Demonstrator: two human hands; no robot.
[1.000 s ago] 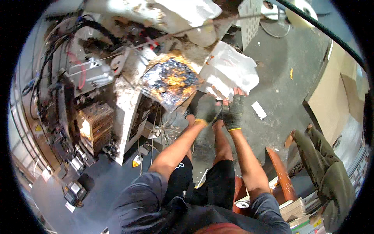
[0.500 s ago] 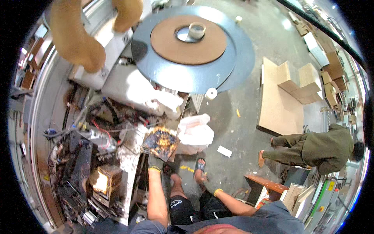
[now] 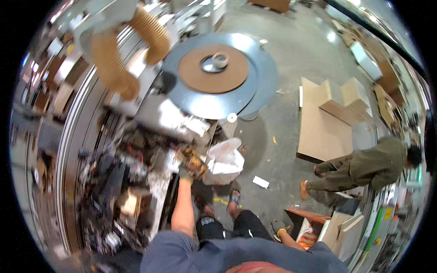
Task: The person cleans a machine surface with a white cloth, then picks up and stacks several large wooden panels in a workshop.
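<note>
My left hand [image 3: 185, 174], in a grey glove with a yellow cuff, reaches to the front edge of the machine table. It grips the near edge of a brown cardboard piece [image 3: 195, 164] stained with black, which is tilted and blurred. A white plastic bag [image 3: 224, 159] stands just right of the cardboard. My right hand [image 3: 278, 226], in a matching glove, hangs low at my right side, loosely open and seemingly holding nothing. Nearest to it is an orange-brown wooden panel [image 3: 307, 214].
A dirty machine with wires [image 3: 132, 159] fills the left. Ahead stands a large round turntable [image 3: 191, 104] with a brown disc. Two ribbed tan hoses [image 3: 111, 68] hang above. Cardboard sheets [image 3: 325, 132] lie to the right, near a bent-over person [image 3: 378, 164]. White paper [image 3: 261, 182] lies on the floor.
The stained cardboard has tilted and turned with my left hand. My right hand has swung from in front of my legs out to the right. The whole view has shifted.
</note>
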